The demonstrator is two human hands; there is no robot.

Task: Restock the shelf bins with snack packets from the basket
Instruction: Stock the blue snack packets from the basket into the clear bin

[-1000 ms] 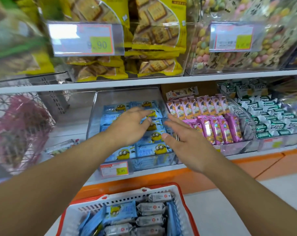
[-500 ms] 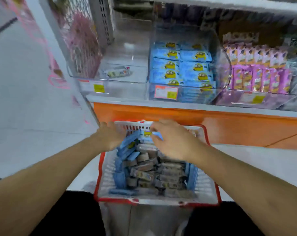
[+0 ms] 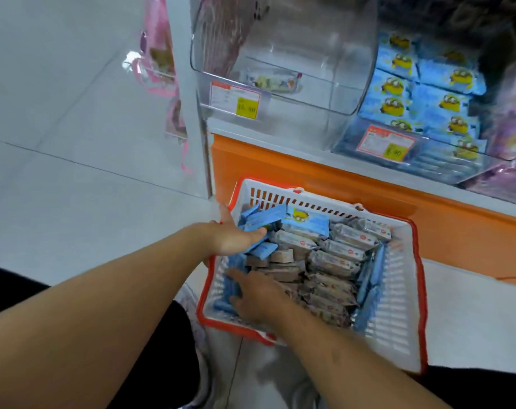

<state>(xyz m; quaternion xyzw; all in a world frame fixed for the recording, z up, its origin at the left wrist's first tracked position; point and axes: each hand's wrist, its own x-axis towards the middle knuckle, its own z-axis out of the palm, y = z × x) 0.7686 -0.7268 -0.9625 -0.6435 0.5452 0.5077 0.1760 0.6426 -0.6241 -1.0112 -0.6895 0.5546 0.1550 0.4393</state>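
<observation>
- The left hand reaches over the basket's left rim and grips a bunch of flat blue snack packets; the right hand lies with fingers spread and fairly straight on the packets at the near-left corner, holding nothing.
- The white slotted plastic basket with a red rim stands on the pale tiled floor against the shelf's orange base.
- A clear plastic shelf bin near the shelf's left end holds one small packet.
- The clear bin beside it is stacked with blue cartoon-printed packets.
- Grey-brown wrapped snack bars fill the basket's middle.
</observation>
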